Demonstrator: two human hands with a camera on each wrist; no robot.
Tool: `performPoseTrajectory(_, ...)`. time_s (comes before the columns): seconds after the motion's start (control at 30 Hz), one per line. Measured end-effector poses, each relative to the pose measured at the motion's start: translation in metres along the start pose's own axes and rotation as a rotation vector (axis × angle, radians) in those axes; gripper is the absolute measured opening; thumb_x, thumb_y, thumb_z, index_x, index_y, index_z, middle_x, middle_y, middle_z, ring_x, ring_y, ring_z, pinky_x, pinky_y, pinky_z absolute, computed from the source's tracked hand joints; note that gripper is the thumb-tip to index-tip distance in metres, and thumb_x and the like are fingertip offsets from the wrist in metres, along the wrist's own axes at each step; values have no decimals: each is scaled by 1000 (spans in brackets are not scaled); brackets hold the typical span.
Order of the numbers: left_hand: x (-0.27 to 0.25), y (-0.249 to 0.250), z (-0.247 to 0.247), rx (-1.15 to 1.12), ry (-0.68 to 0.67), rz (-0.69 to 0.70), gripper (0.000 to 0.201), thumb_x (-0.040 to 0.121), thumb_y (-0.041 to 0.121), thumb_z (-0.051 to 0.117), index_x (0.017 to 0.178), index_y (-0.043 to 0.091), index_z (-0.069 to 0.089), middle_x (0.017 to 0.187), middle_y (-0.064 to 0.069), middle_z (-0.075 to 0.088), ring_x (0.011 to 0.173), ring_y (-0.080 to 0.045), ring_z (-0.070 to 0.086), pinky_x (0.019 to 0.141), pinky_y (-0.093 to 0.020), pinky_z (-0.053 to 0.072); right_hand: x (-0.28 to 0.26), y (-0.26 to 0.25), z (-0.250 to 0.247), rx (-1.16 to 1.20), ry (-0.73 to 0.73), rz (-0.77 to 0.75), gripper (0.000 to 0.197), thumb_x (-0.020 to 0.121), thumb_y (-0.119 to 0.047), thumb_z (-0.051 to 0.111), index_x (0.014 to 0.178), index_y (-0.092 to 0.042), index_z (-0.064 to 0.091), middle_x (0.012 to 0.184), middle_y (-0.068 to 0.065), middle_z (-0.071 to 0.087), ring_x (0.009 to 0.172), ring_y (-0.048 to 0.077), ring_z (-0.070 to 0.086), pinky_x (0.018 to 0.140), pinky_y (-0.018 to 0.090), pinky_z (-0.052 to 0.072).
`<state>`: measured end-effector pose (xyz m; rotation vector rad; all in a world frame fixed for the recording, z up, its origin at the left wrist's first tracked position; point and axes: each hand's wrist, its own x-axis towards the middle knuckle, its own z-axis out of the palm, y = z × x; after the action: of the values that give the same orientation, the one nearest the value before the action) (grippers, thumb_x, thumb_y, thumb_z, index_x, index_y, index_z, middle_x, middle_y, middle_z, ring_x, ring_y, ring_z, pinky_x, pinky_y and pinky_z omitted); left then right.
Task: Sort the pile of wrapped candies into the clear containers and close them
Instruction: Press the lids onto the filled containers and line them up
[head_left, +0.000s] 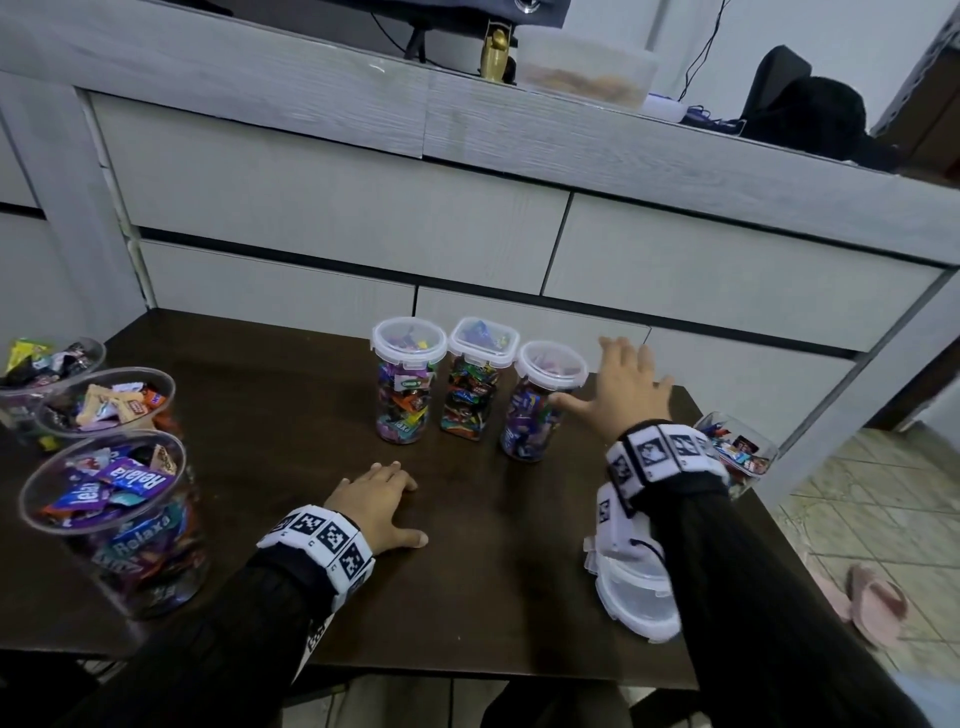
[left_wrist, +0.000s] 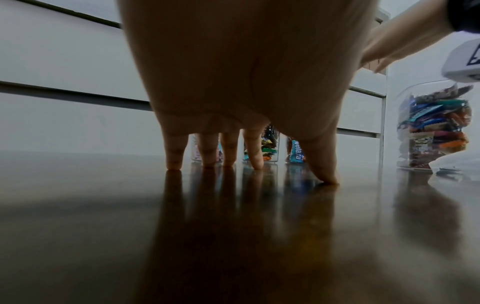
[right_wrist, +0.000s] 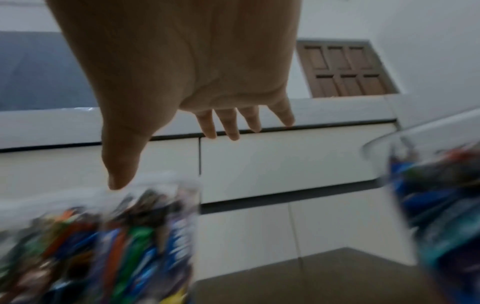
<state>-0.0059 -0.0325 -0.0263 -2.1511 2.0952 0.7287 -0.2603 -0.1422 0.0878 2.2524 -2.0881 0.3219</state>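
Observation:
Three clear containers full of wrapped candies stand lidded in a row at the back of the dark table (head_left: 270, 415): left (head_left: 409, 384), middle (head_left: 480, 384), right (head_left: 543, 405). My right hand (head_left: 597, 379) hovers with its fingers spread just right of the right container (right_wrist: 103, 236), holding nothing; its thumb is close to that lid, and I cannot tell if it touches. My left hand (head_left: 395, 499) rests on the table in front of the row, its fingertips (left_wrist: 255, 164) on the wood, holding nothing. The right wrist view is blurred.
Three open tubs of candies stand at the table's left edge: far (head_left: 47, 374), middle (head_left: 109, 400), near (head_left: 114, 519). Another open tub (head_left: 737, 452) sits at the right edge. Loose clear lids (head_left: 639, 597) lie under my right forearm. A grey drawer unit (head_left: 363, 218) stands behind the table.

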Motion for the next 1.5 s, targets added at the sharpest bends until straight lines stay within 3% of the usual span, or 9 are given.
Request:
performPoseTrajectory(0.2, 0, 1, 0, -2, -1, -5, 76, 84, 57, 65, 146, 28, 31, 164, 0, 8, 151, -21, 7, 119, -50, 17, -22, 94, -20, -160, -68, 349, 98, 62, -74, 67, 134, -17, 33, 143, 12, 34, 134, 40, 28, 101, 65, 33)
performPoseTrajectory(0.33, 1, 2, 0, 8, 4, -7, 77, 84, 58, 66, 146, 28, 31, 164, 1, 8, 151, -20, 7, 119, -50, 17, -32, 119, -9, -107, -116, 398, 90, 61, -62, 77, 126, -11, 40, 124, 17, 47, 116, 39, 47, 95, 50, 44)
performPoseTrajectory(0.43, 1, 1, 1, 11, 4, -8, 78, 84, 58, 66, 146, 28, 31, 164, 1, 9, 151, -20, 8, 119, -49, 17, -34, 117, -1, -58, -32, 393, 84, 64, -50, 81, 125, -7, 41, 119, 19, 47, 108, 40, 51, 93, 50, 46)
performPoseTrajectory(0.87, 4, -1, 1, 3, -10, -10, 80, 83, 58, 67, 147, 27, 30, 164, 0, 10, 151, -20, 8, 119, -50, 16, -56, 13, 12, 134, -118, 1, 83, 68, -44, 79, 132, -16, 34, 128, 12, 36, 117, 35, 43, 96, 43, 43)
performPoseTrajectory(1.03, 1, 2, 4, -156, 54, 32, 111, 69, 64, 75, 153, 26, 14, 161, -1, 21, 150, -22, 15, 119, -52, 15, -82, -35, 17, 145, -146, -219, 91, 69, -46, 77, 140, -18, 28, 135, 10, 34, 119, 34, 41, 100, 43, 41)
performPoseTrajectory(1.17, -4, 2, -1, -524, 147, 313, 124, 55, 53, 90, 151, 31, 15, 156, 6, 28, 143, -8, 26, 117, -27, 24, -95, -66, 21, 160, -133, -335, 94, 69, -44, 76, 143, -18, 24, 139, 11, 31, 124, 36, 35, 103, 45, 39)
performPoseTrajectory(1.27, -5, 8, -8, -710, 212, 445, 125, 41, 54, 93, 139, 50, 16, 137, 27, 40, 125, 18, 39, 101, -4, 30, -98, -80, 23, 138, -116, -390, 96, 70, -47, 73, 145, -17, 21, 141, 12, 29, 124, 36, 36, 104, 43, 34)
performPoseTrajectory(1.4, -4, 15, -12, -860, 265, 484, 124, 42, 43, 94, 139, 49, 18, 135, 20, 47, 124, 8, 49, 103, -18, 42, -97, -81, 18, 180, -167, -435, 103, 74, -73, 53, 150, -17, 11, 149, 11, 26, 128, 34, 36, 108, 44, 33)
performPoseTrajectory(1.5, -5, 18, -14, -877, 317, 472, 110, 49, 40, 93, 138, 42, 29, 130, 13, 55, 120, 2, 55, 106, -29, 45, -91, -65, 5, 525, -216, -395, 95, 79, -74, 45, 149, -19, 14, 151, 7, 33, 133, 19, 39, 108, 36, 35)
